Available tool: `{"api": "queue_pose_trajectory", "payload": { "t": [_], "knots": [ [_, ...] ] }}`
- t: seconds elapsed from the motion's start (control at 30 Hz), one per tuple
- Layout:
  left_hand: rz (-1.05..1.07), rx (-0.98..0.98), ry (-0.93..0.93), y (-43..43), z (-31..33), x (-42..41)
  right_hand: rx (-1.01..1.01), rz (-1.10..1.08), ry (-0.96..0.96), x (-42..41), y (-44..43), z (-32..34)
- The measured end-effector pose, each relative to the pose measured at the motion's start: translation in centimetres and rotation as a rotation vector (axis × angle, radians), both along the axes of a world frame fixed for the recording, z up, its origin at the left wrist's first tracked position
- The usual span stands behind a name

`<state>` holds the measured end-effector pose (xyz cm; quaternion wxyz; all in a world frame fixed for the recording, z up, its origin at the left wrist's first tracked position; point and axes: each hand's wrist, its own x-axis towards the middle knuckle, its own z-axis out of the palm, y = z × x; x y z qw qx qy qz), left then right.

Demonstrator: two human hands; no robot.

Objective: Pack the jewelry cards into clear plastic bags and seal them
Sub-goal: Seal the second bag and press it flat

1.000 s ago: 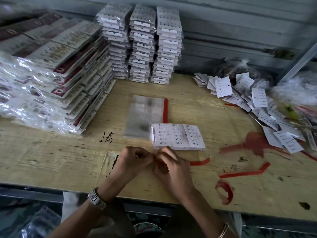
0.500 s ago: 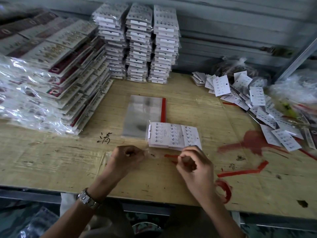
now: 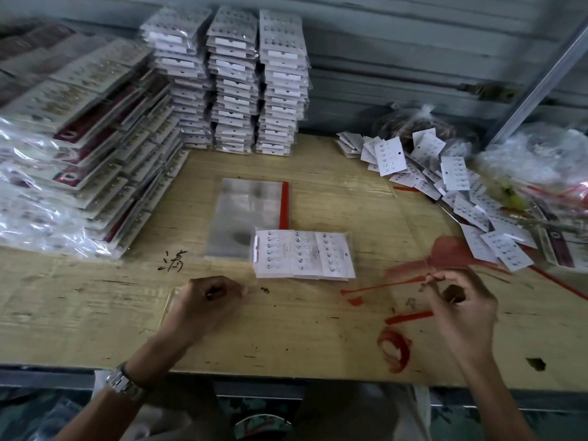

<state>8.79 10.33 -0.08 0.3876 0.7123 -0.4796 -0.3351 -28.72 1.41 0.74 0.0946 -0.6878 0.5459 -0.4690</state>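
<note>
Flat on the table near its front edge lies a clear plastic bag (image 3: 170, 302), hard to see. My left hand (image 3: 206, 305) pinches its right edge with curled fingers. My right hand (image 3: 458, 302) is far to the right and pinches the end of a thin red sealing strip (image 3: 381, 285), which stretches back toward the left hand. Between and beyond the hands lies a small pile of white jewelry cards (image 3: 304, 257) with rows of studs. Behind that is a stack of empty clear bags (image 3: 245, 214) with a red strip along its right side.
Tall stacks of bagged cards (image 3: 232, 84) stand at the back, and a sloping heap of larger packed cards (image 3: 79, 138) fills the left. Loose jewelry cards (image 3: 445, 186) spread over the right side. Discarded red strips (image 3: 394, 348) lie near my right hand.
My hands were together at the bag's edge. The right hand has since pulled far to the right, drawing the red strip out with it. The left hand stayed at the bag.
</note>
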Motion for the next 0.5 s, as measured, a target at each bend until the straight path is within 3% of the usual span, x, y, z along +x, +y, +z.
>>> {"api": "queue_pose_trajectory", "payload": {
  "t": [0.3, 0.5],
  "knots": [
    [0.008, -0.002, -0.064, 0.0, 0.1, -0.3, 0.047, -0.238, -0.082, -5.5, -2.8, 0.4],
    [-0.019, 0.005, -0.087, 0.1, 0.2, -0.1, 0.08, -0.446, -0.01, -7.7, -4.8, 0.9]
  ]
}}
